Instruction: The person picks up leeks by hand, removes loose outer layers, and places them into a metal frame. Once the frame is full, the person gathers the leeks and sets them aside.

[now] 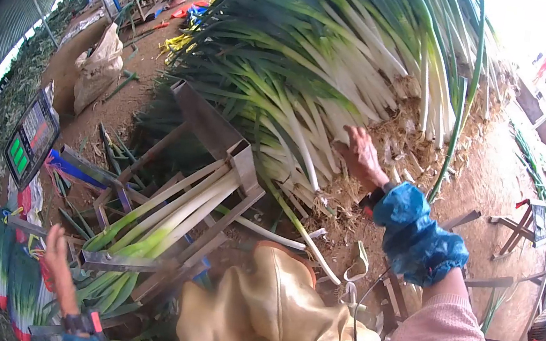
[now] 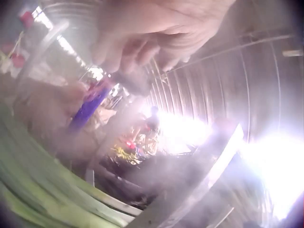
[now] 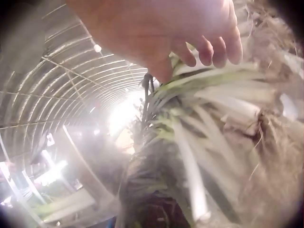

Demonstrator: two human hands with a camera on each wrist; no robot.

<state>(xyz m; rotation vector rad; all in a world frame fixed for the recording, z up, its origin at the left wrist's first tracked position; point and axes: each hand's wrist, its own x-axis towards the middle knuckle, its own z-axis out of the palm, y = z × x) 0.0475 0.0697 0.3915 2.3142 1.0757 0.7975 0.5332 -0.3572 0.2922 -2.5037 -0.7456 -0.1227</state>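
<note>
My right hand [image 1: 361,157] reaches over the large heap of leeks [image 1: 346,61], near their white stems and dried roots. In the right wrist view its fingers [image 3: 219,51] are spread slightly bent just over the stems, gripping none. My left hand [image 1: 57,258] is raised at the left end of a metal stand [image 1: 121,263], fingers extended, holding nothing. Several leeks [image 1: 193,208] lie across that stand, white ends up at its far bracket, green leaves toward me. In the left wrist view my left fingers [image 2: 137,52] hang loosely above the blurred stand; leek leaves [image 2: 42,175] show below.
A scale display with green digits [image 1: 19,157] stands at left, above tied leek bundles [image 1: 21,295]. A few loose leeks [image 1: 311,247] lie before my gold apron [image 1: 275,298]. A sack [image 1: 100,67] sits on the soil further off. People work at the far left.
</note>
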